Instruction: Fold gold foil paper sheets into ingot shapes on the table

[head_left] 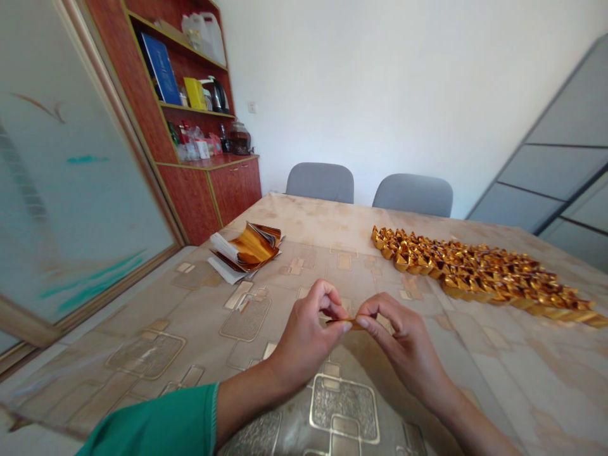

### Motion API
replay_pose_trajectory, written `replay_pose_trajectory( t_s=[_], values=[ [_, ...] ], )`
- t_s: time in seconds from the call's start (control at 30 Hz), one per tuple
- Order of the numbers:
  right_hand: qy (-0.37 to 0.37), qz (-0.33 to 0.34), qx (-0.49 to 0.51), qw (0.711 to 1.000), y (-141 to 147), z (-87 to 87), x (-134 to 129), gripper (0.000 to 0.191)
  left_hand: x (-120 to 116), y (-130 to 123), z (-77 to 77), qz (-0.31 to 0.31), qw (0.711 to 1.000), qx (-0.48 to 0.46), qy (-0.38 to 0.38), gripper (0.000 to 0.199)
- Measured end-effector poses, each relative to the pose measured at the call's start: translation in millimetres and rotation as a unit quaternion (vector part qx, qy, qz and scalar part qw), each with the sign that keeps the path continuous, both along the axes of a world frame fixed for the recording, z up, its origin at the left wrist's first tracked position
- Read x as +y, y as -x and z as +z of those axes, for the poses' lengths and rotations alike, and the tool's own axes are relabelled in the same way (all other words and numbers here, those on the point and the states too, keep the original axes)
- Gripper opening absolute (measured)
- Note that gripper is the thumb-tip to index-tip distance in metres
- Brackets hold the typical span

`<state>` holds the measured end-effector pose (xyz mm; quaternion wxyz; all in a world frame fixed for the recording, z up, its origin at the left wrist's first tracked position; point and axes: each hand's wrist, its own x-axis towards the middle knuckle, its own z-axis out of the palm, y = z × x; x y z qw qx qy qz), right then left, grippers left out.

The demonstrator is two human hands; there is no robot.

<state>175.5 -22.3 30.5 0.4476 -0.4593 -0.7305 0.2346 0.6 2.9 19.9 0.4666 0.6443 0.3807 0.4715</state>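
Between my two hands is a small piece of gold foil paper (352, 320), seen nearly edge-on, so its folds are hard to make out. My left hand (313, 323) pinches one end between thumb and forefinger. The other end is pinched by the thumb and fingers of my right hand (403, 335). Both hands are over the tablecloth near the middle. To the left lies a loose stack of gold foil sheets (256, 246) with white backs, curled over. Rows of folded gold paper pieces (475, 266) stand close together on the right.
A patterned cloth covers the table (266, 323). Two grey chairs (320, 180) stand at its far side, by the white wall. On the left are a red-brown shelf cabinet (235, 190) with bottles and boxes, and a frosted glass door (80, 158).
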Motion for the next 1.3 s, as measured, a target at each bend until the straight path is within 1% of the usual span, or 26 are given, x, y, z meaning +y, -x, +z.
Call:
replay_pose_trajectory(
  t_s=[0.07,0.17,0.27,0.33,0.4,0.5,0.57,0.63,0.7,0.8,0.97,1.03,1.1,1.17,1.23,1.3],
  values=[
    [0.03,0.009,0.015,0.999,0,0.0,0,0.024,1,0,0.1,-0.005,0.999,-0.027,0.028,0.026],
    [0.08,0.027,0.053,0.995,0,-0.6,2,0.021,2,0,-3.8,-0.019,0.994,-0.08,0.077,0.029],
    [0.078,0.018,0.06,0.995,-1,-2.8,3,0.022,2,0,-8.0,-0.03,0.988,-0.106,0.104,0.03],
    [0.077,0.006,0.07,0.995,-2,-4.5,4,0.027,3,-1,-9.0,-0.038,0.987,-0.11,0.109,0.03],
    [0.093,0.006,0.097,0.991,-2,-5.6,4,0.028,3,-2,-9.1,-0.052,0.983,-0.125,0.121,0.031],
    [0.12,0.026,0.137,0.983,-1,-5.9,4,0.026,4,-2,-9.8,-0.065,0.972,-0.161,0.16,0.032],
    [0.139,0.039,0.162,0.976,1,-6.4,4,0.023,4,-2,-11.3,-0.061,0.962,-0.185,0.189,0.033],
    [0.154,0.043,0.191,0.968,3,-7.8,5,0.024,4,-2,-13.0,-0.051,0.958,-0.197,0.203,0.034],
    [0.159,0.04,0.219,0.962,6,-9.4,6,0.023,4,-2,-13.9,-0.056,0.956,-0.193,0.212,0.034],
    [0.166,0.041,0.23,0.958,8,-9.6,6,0.024,3,-1,-13.1,-0.083,0.956,-0.173,0.224,0.029],
    [0.178,0.056,0.222,0.957,7,-6.4,4,0.022,6,1,-9.8,-0.087,0.967,-0.131,0.202,0.026],
    [0.174,0.049,0.224,0.958,6,-6.7,4,0.025,8,1,-9.4,-0.079,0.964,-0.143,0.21,0.024],
    [0.17,0.044,0.222,0.959,4,-8.0,4,0.028,8,1,-9.4,-0.057,0.958,-0.173,0.223,0.026],
    [0.176,0.054,0.209,0.96,5,-10.0,4,0.028,8,1,-9.4,-0.037,0.953,-0.2,0.227,0.029],
    [0.18,0.061,0.192,0.963,6,-11.9,3,0.025,8,1,-9.4,-0.033,0.954,-0.206,0.216,0.033],
    [0.174,0.054,0.177,0.967,8,-13.0,3,0.022,7,1,-9.5,-0.044,0.961,-0.192,0.196,0.029]
  ],
)
